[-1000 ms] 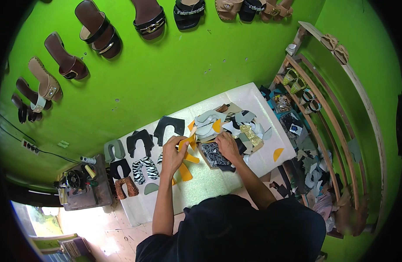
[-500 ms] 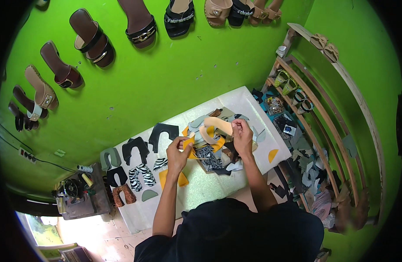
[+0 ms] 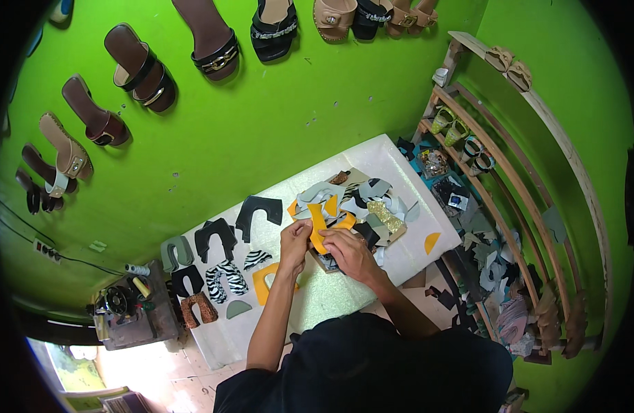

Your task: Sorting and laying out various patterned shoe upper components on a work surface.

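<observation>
A curved yellow piece of leather-like material (image 3: 315, 219) is held up over a heap of offcuts. My left hand (image 3: 295, 246) pinches its left edge with closed fingers. My right hand (image 3: 349, 254) has its fingers closed at the lower end of the same piece, with the fingertips partly hidden. Beneath and beyond both hands, the heap of scraps (image 3: 375, 199) in grey, white, black, yellow and glittery gold lies on a board. Left of my left hand rests another yellow cut piece (image 3: 263, 283), partly covered by my forearm.
Black arched pieces (image 3: 260, 215), zebra-print pieces (image 3: 225, 281) and a leopard-print piece (image 3: 198, 310) lie on the white table's (image 3: 330, 292) left part. A yellow half-round (image 3: 432, 242) is near its right edge. A wooden rack (image 3: 520, 158) stands right; a sewing machine (image 3: 117, 299) is left.
The beige curved strip has left my right hand. My right hand has moved left and down to the yellow piece, and my left hand has shifted slightly right with it.
</observation>
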Available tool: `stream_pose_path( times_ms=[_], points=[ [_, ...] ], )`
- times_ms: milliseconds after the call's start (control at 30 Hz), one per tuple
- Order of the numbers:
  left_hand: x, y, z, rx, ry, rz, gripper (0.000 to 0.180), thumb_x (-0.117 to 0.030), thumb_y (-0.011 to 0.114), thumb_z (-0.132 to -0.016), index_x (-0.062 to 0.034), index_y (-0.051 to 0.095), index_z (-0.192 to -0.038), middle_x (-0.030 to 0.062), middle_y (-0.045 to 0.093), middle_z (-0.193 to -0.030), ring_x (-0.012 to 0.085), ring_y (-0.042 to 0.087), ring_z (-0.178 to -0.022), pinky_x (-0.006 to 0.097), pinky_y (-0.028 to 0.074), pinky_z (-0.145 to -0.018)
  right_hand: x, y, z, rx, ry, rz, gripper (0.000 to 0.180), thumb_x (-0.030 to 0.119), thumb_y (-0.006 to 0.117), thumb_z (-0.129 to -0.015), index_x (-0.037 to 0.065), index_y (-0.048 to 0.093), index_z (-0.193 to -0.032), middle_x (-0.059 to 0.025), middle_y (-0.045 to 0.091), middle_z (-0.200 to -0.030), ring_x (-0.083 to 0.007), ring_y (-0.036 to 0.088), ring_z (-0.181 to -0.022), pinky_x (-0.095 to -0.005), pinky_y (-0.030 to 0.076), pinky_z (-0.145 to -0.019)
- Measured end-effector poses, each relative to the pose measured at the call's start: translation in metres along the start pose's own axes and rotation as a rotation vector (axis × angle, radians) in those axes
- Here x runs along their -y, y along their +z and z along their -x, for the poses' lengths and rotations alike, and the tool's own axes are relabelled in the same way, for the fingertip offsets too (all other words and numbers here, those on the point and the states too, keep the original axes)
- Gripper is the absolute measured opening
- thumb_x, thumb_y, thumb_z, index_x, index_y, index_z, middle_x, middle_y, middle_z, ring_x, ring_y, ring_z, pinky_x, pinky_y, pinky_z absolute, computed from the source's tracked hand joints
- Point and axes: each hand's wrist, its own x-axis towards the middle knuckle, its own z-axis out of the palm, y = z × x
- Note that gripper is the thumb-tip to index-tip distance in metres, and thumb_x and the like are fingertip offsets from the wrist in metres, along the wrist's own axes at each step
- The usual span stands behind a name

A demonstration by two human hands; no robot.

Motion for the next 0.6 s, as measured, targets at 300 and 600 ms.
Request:
stream_pose_path(
  times_ms=[300,600],
  points=[
    [-0.001,-0.016,-0.008,-0.044,-0.052,0.04,0.026,-0.022,0.056,-0.099,-0.0014,0.066,-0.111,0.0026,0.068,-0.094,0.0106,0.063,-0.087,0.03,0.054,-0.069,0.012,-0.006,0.006,0.209,-0.126,0.073,0.009,0.008,0.058,-0.093,0.0,0.059,-0.097,-0.0149,0.059,-0.13,-0.0315,0.052,-0.124,-0.0409,0.044,-0.103],
    [0.001,-0.014,-0.001,0.102,0.093,-0.157,0.021,-0.014,0.065,-0.094,0.0,0.066,-0.11,0.0024,0.068,-0.092,0.0068,0.06,-0.084,0.025,0.048,-0.068,0.008,-0.002,0.007,0.343,-0.104,0.113,0.014,0.013,0.062,-0.092,0.002,0.06,-0.101,-0.0163,0.055,-0.137,-0.0337,0.046,-0.132,-0.0428,0.039,-0.108]
  ],
)
